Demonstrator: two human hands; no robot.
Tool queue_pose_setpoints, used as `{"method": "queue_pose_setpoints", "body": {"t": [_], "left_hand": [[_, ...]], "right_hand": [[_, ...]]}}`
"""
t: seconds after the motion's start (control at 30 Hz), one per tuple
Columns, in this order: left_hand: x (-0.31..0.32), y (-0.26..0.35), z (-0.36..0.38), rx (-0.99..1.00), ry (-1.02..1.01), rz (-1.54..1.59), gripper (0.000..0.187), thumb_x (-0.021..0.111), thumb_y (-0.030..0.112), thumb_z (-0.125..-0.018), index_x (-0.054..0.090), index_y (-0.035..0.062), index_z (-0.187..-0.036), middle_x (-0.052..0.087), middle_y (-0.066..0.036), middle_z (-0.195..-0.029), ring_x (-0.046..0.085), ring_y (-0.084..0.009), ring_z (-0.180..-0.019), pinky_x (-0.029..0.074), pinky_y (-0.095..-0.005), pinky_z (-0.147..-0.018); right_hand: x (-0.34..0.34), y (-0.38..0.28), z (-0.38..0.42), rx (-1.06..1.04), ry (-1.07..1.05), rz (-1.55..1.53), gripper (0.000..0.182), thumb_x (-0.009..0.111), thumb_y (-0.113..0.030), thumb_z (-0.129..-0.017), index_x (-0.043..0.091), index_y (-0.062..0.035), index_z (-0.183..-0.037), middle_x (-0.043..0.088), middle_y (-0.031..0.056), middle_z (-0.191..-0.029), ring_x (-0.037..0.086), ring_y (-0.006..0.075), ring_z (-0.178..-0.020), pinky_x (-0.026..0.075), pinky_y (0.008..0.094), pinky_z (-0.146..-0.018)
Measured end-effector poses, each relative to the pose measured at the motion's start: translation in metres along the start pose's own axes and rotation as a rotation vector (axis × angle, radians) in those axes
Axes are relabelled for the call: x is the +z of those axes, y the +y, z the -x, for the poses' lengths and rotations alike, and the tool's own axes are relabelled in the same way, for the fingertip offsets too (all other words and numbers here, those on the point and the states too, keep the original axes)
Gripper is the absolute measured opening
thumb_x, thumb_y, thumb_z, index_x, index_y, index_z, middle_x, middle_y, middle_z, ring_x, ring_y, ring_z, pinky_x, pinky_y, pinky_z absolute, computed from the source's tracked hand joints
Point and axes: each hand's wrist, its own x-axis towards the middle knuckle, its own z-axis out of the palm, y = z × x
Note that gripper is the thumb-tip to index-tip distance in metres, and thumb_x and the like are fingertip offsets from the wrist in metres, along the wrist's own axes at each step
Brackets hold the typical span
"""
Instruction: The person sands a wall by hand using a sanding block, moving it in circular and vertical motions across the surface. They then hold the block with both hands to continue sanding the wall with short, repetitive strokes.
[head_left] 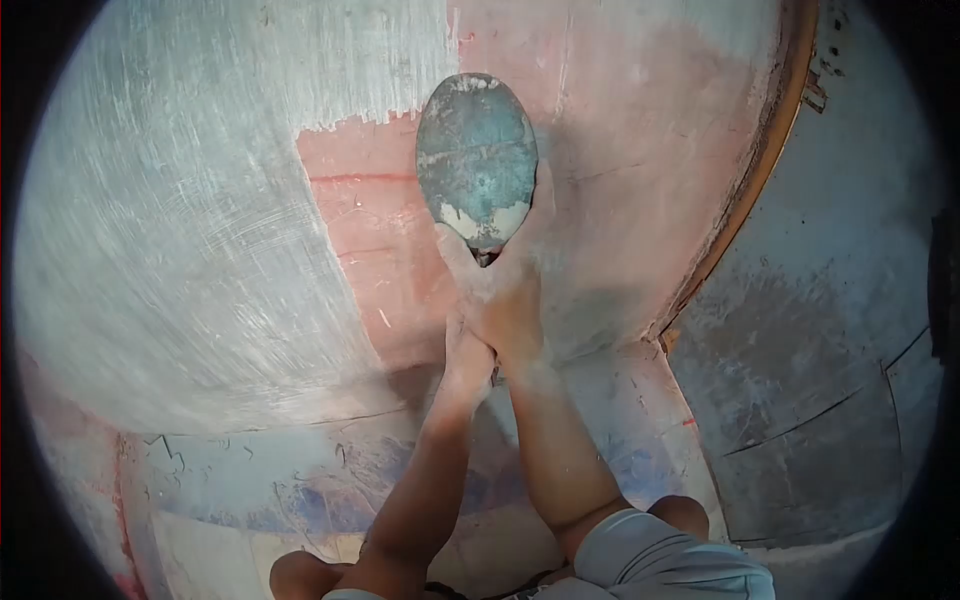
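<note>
You have the oval tool head up at the top centre of the frame, over the rounded wall. Your right hand closes around its lower end, thumb and fingers along opposite edges; your left hand sits just below, its fingers too hidden to tell. Working the head at the wall seems the step in hand; the next move calls for a steady wrist. Streaked pale coating meets a pink patch beside it; brown edging curves down the right.
</note>
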Motion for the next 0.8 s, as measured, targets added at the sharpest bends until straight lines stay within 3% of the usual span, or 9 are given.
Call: {"method": "queue_pose_setpoints", "body": {"t": [0.03, 0.23, 0.3, 0.47, 0.53, 0.6, 0.7, 0.73, 0.8], "left_hand": [[0.003, 0.0, 0.002, 0.003, 0.016, 0.018, 0.036, 0.05, 0.025, -0.11, 0.065, 0.0016, -0.134, 0.072, -0.003, -0.11, 0.068, -0.0077, -0.083, 0.05, -0.0243, -0.058], [0.034, 0.048, 0.007, 0.041, 0.092, -0.002, 0.034, 0.051, 0.02, -0.109, 0.066, 0.0002, -0.132, 0.073, -0.006, -0.112, 0.069, -0.0104, -0.09, 0.055, -0.0258, -0.065], [0.039, 0.06, 0.005, 0.052, 0.11, -0.076, 0.033, 0.051, 0.019, -0.108, 0.067, -0.0005, -0.13, 0.073, -0.007, -0.112, 0.071, -0.0124, -0.093, 0.058, -0.0268, -0.07], [-0.007, 0.017, 0.002, 0.32, -0.092, -0.186, 0.034, 0.051, 0.021, -0.109, 0.068, 0.0004, -0.131, 0.074, -0.008, -0.119, 0.071, -0.0163, -0.105, 0.059, -0.0295, -0.082], [0.023, 0.025, 0.008, 0.772, 0.127, -0.72, 0.036, 0.049, 0.024, -0.11, 0.068, 0.0004, -0.13, 0.072, -0.009, -0.122, 0.071, -0.0157, -0.107, 0.059, -0.0297, -0.082], [0.013, 0.018, 0.012, 0.149, 0.104, -0.213, 0.039, 0.048, 0.028, -0.111, 0.066, 0.0013, -0.133, 0.071, -0.009, -0.123, 0.069, -0.0161, -0.109, 0.059, -0.0312, -0.085], [0.047, 0.055, 0.004, 0.083, 0.121, 0.047, 0.038, 0.049, 0.03, -0.111, 0.065, 0.0025, -0.132, 0.072, -0.006, -0.112, 0.071, -0.0137, -0.092, 0.058, -0.0285, -0.072], [0.029, 0.059, -0.019, 0.038, 0.052, 0.032, 0.055, 0.041, 0.045, -0.115, 0.054, 0.0056, -0.151, 0.064, -0.008, -0.141, 0.064, -0.018, -0.125, 0.053, -0.0333, -0.105], [0.023, 0.05, -0.02, 0.062, 0.047, 0.008, 0.049, 0.043, 0.041, -0.114, 0.057, 0.0053, -0.145, 0.066, -0.007, -0.131, 0.064, -0.0156, -0.112, 0.051, -0.0314, -0.093]], "right_hand": [[-0.009, -0.037, -0.006, 0.276, -0.074, 0.009, 0.101, 0.083, -0.019, -0.089, 0.018, 0.0019, -0.163, 0.06, 0.0295, -0.137, 0.065, 0.0376, -0.122, 0.052, 0.0434, -0.102], [0.006, -0.041, -0.07, 0.147, -0.068, -0.175, 0.093, 0.084, -0.024, -0.089, 0.027, 0.0069, -0.155, 0.065, 0.0298, -0.129, 0.069, 0.0391, -0.115, 0.054, 0.0454, -0.095], [0.013, -0.042, -0.072, 0.088, -0.012, -0.056, 0.108, 0.083, -0.02, -0.089, 0.007, 0.0002, -0.164, 0.071, 0.0254, -0.109, 0.072, 0.0368, -0.087, 0.059, 0.0412, -0.081], [0.006, -0.039, -0.036, 0.158, -0.001, -0.107, 0.098, 0.082, -0.016, -0.089, 0.019, 0.0051, -0.161, 0.057, 0.0288, -0.14, 0.064, 0.0345, -0.124, 0.053, 0.0417, -0.101], [0.003, -0.034, -0.033, 0.147, -0.031, -0.118, 0.1, 0.082, -0.014, -0.089, 0.018, 0.0033, -0.163, 0.051, 0.0275, -0.148, 0.06, 0.0335, -0.129, 0.051, 0.0399, -0.105], [0.002, -0.042, -0.042, 0.152, -0.033, -0.192, 0.098, 0.081, -0.013, -0.089, 0.018, 0.0037, -0.162, 0.056, 0.0268, -0.142, 0.063, 0.0324, -0.124, 0.052, 0.0401, -0.104], [0.012, -0.038, -0.077, 0.049, -0.021, -0.186, 0.107, 0.084, -0.016, -0.088, 0.01, -0.0006, -0.164, 0.071, 0.0252, -0.119, 0.073, 0.0318, -0.102, 0.058, 0.0412, -0.086], [0.012, -0.046, -0.085, 0.064, -0.014, -0.153, 0.107, 0.084, -0.018, -0.088, 0.011, -0.0012, -0.164, 0.07, 0.0247, -0.12, 0.072, 0.033, -0.101, 0.057, 0.0431, -0.087], [0.013, -0.044, -0.087, 0.071, -0.017, -0.164, 0.107, 0.084, -0.019, -0.088, 0.011, -0.0017, -0.164, 0.07, 0.0246, -0.119, 0.072, 0.0329, -0.101, 0.057, 0.0434, -0.088]]}}
